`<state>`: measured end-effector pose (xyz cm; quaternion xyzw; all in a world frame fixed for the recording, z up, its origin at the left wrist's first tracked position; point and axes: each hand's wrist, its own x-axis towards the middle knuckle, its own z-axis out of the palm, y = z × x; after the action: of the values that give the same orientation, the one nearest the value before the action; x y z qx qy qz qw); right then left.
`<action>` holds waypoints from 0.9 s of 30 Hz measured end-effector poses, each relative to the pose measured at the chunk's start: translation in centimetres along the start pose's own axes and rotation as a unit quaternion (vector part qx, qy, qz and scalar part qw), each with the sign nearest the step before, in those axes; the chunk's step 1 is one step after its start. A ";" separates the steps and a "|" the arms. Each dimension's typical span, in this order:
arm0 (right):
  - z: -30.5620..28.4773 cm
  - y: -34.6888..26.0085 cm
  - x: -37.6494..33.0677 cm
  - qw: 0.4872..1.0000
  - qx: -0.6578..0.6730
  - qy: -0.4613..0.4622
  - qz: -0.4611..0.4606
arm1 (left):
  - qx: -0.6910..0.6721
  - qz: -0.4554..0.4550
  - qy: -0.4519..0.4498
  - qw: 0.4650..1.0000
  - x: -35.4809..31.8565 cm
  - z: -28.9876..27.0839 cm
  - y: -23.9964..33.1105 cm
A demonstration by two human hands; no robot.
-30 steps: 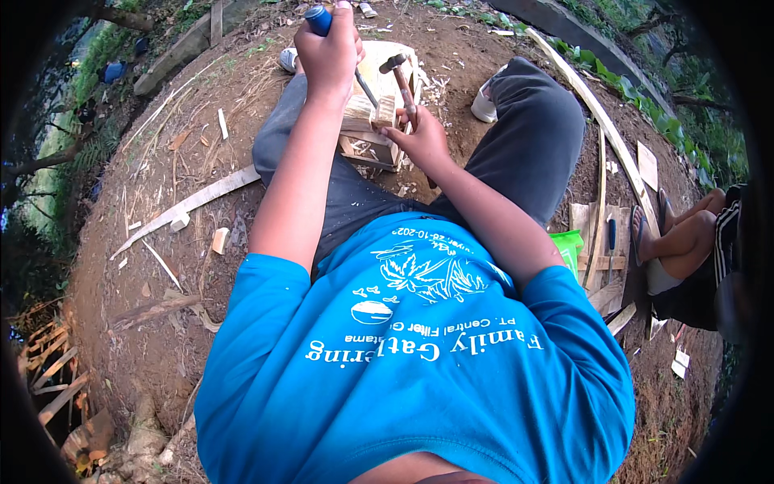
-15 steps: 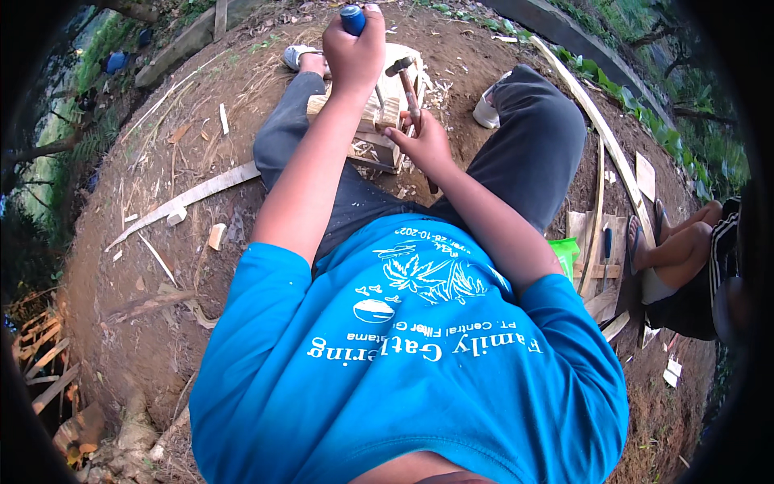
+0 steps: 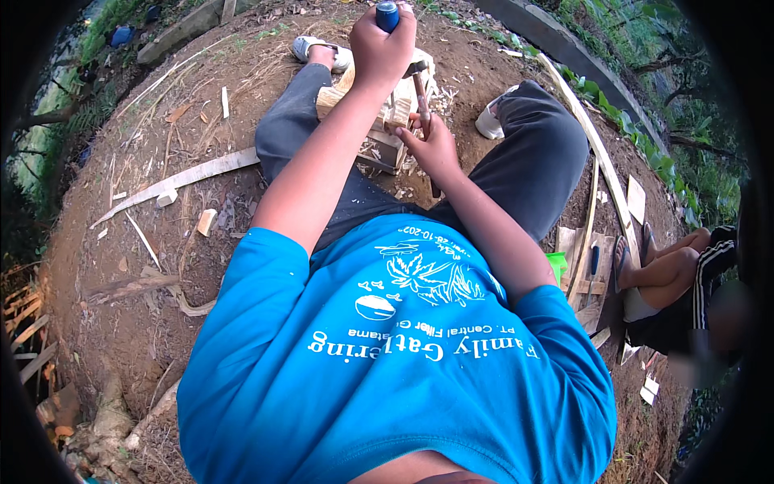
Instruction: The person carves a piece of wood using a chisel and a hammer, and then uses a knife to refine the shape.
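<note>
I sit on bare earth with a pale wooden block [image 3: 385, 127] between my legs. My left hand [image 3: 382, 50] is closed around a blue-handled tool [image 3: 388, 14] that stands upright on top of the block. Just below it, my right hand [image 3: 434, 147] grips the handle of a hammer [image 3: 420, 90], whose head is up close to my left hand. Wood chips lie around the block. My blue shirt hides my lap.
A curved plank [image 3: 184, 175] and wood scraps lie on the dirt to the left. Long thin slats [image 3: 601, 165] run along the right, beside a green container [image 3: 557, 264]. Another person's legs [image 3: 669, 270] rest at the right edge. Stacked sticks [image 3: 28, 323] sit lower left.
My left hand with the blue-handled tool has shifted slightly right over the block. The hammer head has swung in closer to that hand.
</note>
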<state>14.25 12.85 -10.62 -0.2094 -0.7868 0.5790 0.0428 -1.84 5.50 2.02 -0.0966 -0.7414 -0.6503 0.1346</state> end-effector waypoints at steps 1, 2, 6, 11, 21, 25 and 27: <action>-0.1 -0.3 -0.1 1.000 -0.001 -0.002 -0.002 | -0.005 0.011 0.003 1.000 0.0 0.0 -0.1; -0.1 -0.6 -0.1 1.000 -0.008 -0.003 0.003 | -0.010 0.023 0.010 1.000 0.1 0.0 -0.3; -1.9 -3.0 0.1 0.999 0.020 -0.004 0.030 | -0.057 0.072 -0.028 0.995 -0.2 0.1 -0.4; -11.4 -17.7 -0.5 0.992 0.095 0.012 -0.080 | -0.071 0.119 -0.152 0.979 -0.5 -0.3 -0.7; -15.2 -22.3 -1.7 0.977 -0.128 -0.095 -0.141 | -0.052 0.094 -0.221 0.969 -1.5 -0.5 0.1; -14.9 -22.1 -2.1 0.982 0.014 -0.004 -0.191 | -0.049 0.088 -0.211 0.972 -1.7 -0.7 0.1; -15.6 -20.9 -1.5 0.985 -0.100 -0.066 -0.122 | -0.020 0.072 -0.220 0.973 -1.5 -0.6 0.3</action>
<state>14.61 21.12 14.11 -0.0766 -0.8614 0.5005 0.0397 -0.28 4.95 1.84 -0.2929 -0.7306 -0.6166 0.0131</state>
